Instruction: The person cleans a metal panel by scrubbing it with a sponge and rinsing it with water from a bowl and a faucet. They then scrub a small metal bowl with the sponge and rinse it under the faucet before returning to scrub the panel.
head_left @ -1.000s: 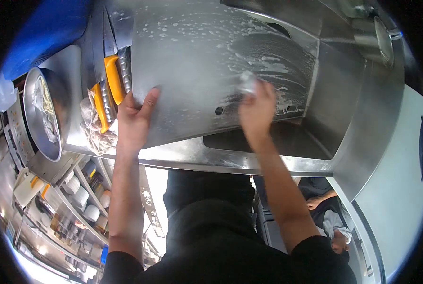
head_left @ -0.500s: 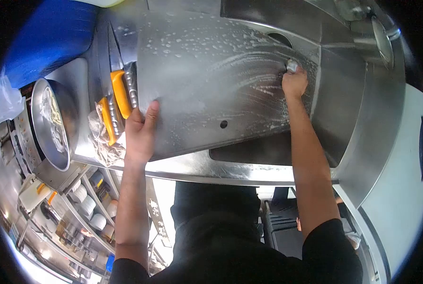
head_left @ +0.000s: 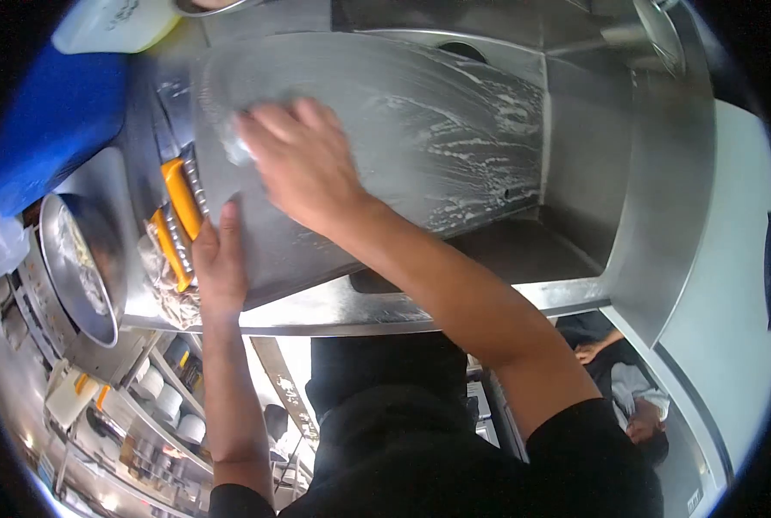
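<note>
A grey metal board (head_left: 385, 129) with streaks of white foam lies across the sink. My right hand (head_left: 303, 160) is on its left part, fingers bent and blurred, over a pale, wet-looking item (head_left: 237, 142) too smeared to name. My left hand (head_left: 221, 259) rests at the board's lower left edge, thumb up and apart from the fingers, which are partly hidden. Beside it on the left lie two yellow-handled knives (head_left: 181, 198), (head_left: 171, 250) and a crumpled wet cloth (head_left: 178, 302).
At the left stands a steel bowl (head_left: 79, 268) with a whitish cloth-like content, below a blue container (head_left: 57, 121). A translucent tub (head_left: 113, 26) is at the upper left. The sink basin (head_left: 489, 259) shows under the board. Another person (head_left: 636, 397) is at the lower right.
My right hand has swept from the board's right end to its left part. The foam pattern differs, with fewer droplets at the upper left. The whole view has shifted somewhat.
</note>
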The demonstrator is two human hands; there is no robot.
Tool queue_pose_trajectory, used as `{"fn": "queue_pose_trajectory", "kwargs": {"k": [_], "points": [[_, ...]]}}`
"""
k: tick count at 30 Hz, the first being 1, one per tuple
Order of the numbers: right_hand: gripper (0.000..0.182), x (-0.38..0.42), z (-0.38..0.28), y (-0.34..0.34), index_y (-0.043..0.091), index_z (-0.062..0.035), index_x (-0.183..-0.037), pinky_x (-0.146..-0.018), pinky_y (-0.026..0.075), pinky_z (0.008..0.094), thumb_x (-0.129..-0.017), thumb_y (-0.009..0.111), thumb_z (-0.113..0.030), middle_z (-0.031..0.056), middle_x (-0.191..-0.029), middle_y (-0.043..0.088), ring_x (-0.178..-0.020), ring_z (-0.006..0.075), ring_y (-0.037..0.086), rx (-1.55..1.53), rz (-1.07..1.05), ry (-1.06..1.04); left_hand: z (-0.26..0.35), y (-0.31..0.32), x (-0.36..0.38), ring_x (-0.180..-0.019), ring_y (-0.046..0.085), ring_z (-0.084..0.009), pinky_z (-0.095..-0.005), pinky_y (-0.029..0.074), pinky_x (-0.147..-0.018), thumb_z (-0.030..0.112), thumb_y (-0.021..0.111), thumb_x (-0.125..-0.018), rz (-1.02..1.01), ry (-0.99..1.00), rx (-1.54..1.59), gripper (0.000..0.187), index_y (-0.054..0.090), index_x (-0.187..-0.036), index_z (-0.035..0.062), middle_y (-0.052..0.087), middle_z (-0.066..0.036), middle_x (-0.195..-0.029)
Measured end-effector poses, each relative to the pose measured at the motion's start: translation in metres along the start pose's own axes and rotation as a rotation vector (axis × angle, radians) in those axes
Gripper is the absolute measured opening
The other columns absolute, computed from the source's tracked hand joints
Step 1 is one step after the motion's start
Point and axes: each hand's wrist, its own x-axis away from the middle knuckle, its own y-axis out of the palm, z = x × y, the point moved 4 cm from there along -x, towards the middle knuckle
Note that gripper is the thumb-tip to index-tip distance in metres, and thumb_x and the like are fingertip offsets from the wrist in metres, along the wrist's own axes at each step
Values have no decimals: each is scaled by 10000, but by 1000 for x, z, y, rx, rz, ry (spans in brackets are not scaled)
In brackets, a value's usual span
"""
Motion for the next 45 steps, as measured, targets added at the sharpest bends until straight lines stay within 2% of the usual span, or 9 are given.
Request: {"fn": "queue_pose_trajectory", "kwargs": {"k": [4,8,12,15,20,25,33,41,45], "points": [[379,122,136,-62,646,-95,-1276,-986,461,509,-898,618,-104,173,-1173,648,-1087,376,607,357,-13,173,12,3,4,-743,499,-33,-191,425,-669,402,559,-1064,-17,-31,-22,465,642,-1146,-48,617,22,-864],[397,244,326,-135,633,-16,-1255,-951,532,467,-861,602,-51,218,-1204,656,-1084,403,652,646,-173,904,2,0,2,-592,383,-8,-207,311,-514,414,571,-1058,-43,-81,-67,411,628,-944,23,476,87,-666],[359,239,303,-138,651,-39,-1210,-923,548,482,-857,607,-87,221,-1151,681,-1040,401,680,562,-327,1140,2,0,2,-574,356,-10,-210,291,-501,412,585,-1052,2,-81,-31,411,619,-889,36,449,88,-645],[327,221,191,-112,687,-52,-1144,-868,564,486,-823,669,-117,197,-1081,697,-980,372,696,587,-344,785,14,7,6,-593,367,-10,-208,307,-518,409,595,-1048,77,-28,-59,411,629,-909,24,469,83,-666],[451,176,53,-85,663,-101,-1218,-1042,496,463,-796,618,51,137,-1244,673,-1172,341,629,108,-424,325,-1,1,2,-614,391,-10,-201,327,-538,393,591,-1053,6,-60,-17,403,661,-985,1,483,84,-690],[572,192,80,-101,663,-114,-1217,-1072,460,453,-696,609,117,110,-1231,668,-1192,330,597,10,-576,-13,-10,0,0,-603,363,2,-182,289,-539,358,577,-1065,1,-37,-13,355,671,-1046,16,456,104,-686],[507,243,232,-156,630,-121,-1276,-1115,396,505,-830,559,108,138,-1297,640,-1275,324,556,71,-1029,512,0,3,3,-607,373,9,-178,293,-541,346,563,-1073,10,-46,-11,356,664,-1109,7,467,106,-690],[407,158,115,-98,641,-67,-1132,-1038,412,480,-773,574,112,138,-1145,641,-1148,363,564,-26,-1173,107,4,11,3,-543,354,12,-198,261,-478,351,574,-1067,77,30,85,328,656,-1055,34,445,122,-637],[399,186,144,-114,649,-70,-1078,-999,425,482,-732,584,116,134,-1108,648,-1105,373,572,39,-1074,125,2,4,3,-505,326,8,-214,234,-449,355,582,-1062,11,-57,52,325,626,-909,71,422,116,-601]]}}
